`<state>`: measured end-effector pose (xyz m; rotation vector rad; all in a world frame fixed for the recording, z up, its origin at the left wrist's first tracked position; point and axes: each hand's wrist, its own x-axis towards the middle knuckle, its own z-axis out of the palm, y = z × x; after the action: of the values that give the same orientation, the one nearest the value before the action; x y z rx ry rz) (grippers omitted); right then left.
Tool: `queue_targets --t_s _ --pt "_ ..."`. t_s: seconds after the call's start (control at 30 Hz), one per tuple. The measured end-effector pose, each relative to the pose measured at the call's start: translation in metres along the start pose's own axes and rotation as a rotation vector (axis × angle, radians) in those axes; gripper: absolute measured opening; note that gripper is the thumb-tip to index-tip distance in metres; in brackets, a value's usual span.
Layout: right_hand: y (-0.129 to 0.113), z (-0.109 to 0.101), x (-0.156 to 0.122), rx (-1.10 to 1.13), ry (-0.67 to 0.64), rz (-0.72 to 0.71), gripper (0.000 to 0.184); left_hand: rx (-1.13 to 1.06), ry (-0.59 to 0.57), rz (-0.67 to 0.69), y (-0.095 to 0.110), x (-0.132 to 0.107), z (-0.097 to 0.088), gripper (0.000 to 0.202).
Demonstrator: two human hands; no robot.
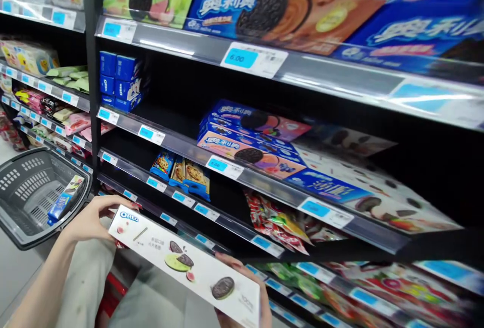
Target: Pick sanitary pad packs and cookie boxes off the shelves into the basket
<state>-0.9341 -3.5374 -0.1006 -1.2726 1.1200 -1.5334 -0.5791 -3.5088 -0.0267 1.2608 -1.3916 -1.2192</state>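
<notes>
A long white Oreo cookie box (196, 272) is held between both hands, its printed white face turned up toward me. Round its left end is my left hand (99, 217), thumb on the near edge and fingers behind. My right hand (242, 272) grips the right end, with fingers along the far edge and most of the palm hidden by the box. Left of my left hand stands a grey shopping basket (28, 167). Inside it lies one blue Oreo pack (66, 201).
Oreo boxes (249, 151) stand on the middle shelf (264, 187) ahead. Small blue Oreo boxes (120, 83) are stacked at its left. Larger packs (287, 13) fill the upper shelf. Blue cookie bags (189, 177) and red snack bags (272, 217) lie lower. A dark upright post (93, 66) divides the shelving.
</notes>
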Motion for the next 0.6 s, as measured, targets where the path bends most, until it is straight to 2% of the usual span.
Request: queue_targets --t_s 0.13,0.23,0.3,0.4,0.47,0.53,0.6 --pt "-0.005 0.002 -0.003 0.086 0.031 -0.004 0.067 -0.099 0.022 0.042 -0.012 0.004 0.000 0.065" --pt "-0.014 0.000 -0.003 0.061 -0.051 0.037 0.068 -0.129 0.037 0.060 -0.016 0.004 -0.004 0.064" --pt "-0.009 0.000 -0.001 0.064 -0.096 0.024 0.067 -0.139 0.054 0.103 -0.015 0.001 -0.007 0.065" --pt "0.020 0.006 0.002 0.112 -0.037 -0.009 0.068 -0.065 0.093 0.244 -0.004 -0.006 -0.008 0.060" --pt "0.045 0.017 0.002 0.153 -0.020 0.060 0.072 0.042 0.118 0.366 0.011 -0.014 -0.001 0.052" --pt "0.064 0.032 0.000 0.204 -0.044 0.165 0.072 0.141 0.151 0.462 0.029 -0.022 0.012 0.050" --pt "0.077 0.050 -0.004 0.223 -0.104 0.207 0.068 0.200 0.193 0.518 0.046 -0.031 0.030 0.053"
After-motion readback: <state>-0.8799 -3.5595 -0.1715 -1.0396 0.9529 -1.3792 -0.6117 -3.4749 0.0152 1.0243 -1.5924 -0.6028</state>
